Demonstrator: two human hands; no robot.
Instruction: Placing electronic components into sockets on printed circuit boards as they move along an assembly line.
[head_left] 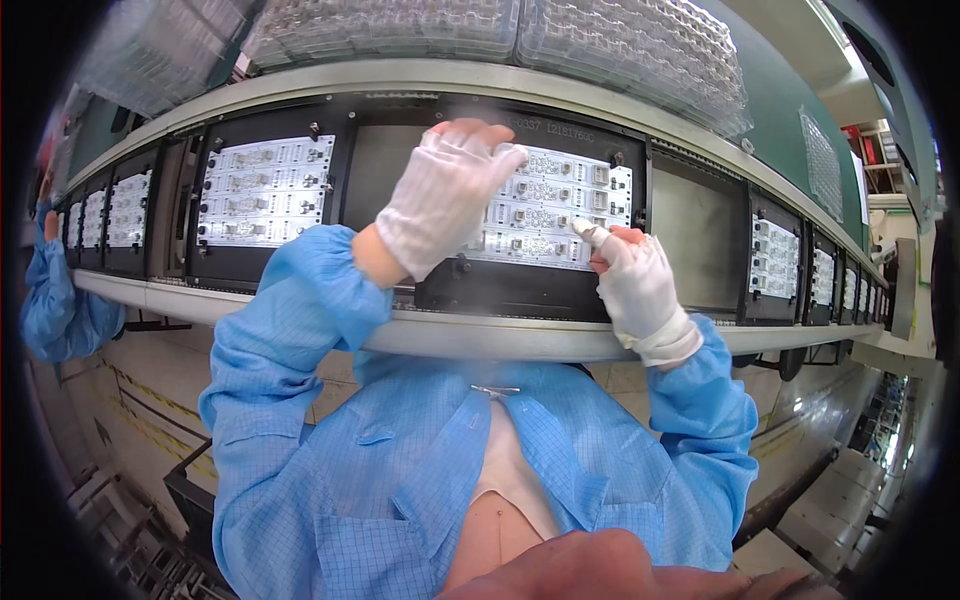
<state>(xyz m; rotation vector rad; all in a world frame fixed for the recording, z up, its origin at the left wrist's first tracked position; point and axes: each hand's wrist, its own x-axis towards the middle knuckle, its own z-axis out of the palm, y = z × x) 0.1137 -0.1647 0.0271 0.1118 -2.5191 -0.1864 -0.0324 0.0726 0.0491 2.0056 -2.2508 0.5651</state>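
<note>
A white circuit board panel (540,215) with rows of small parts lies in a black carrier frame (520,290) in front of me. My left hand (450,190), in a white glove with bare fingertips, is over the panel's upper left part. Its fingers are bent and drawn together near the carrier's far edge; whatever they may grip is hidden. From the right, my right hand (635,285), gloved the same way, reaches over the panel. Its index finger is stretched out onto a small part on the board, with the other fingers loosely bent and apart.
More boards in black carriers stand along the conveyor line, one to the left (265,190) and one to the right (775,260). Stacked clear plastic trays (630,60) stand beyond the far rail. At the far left shows another person's blue sleeve (60,310).
</note>
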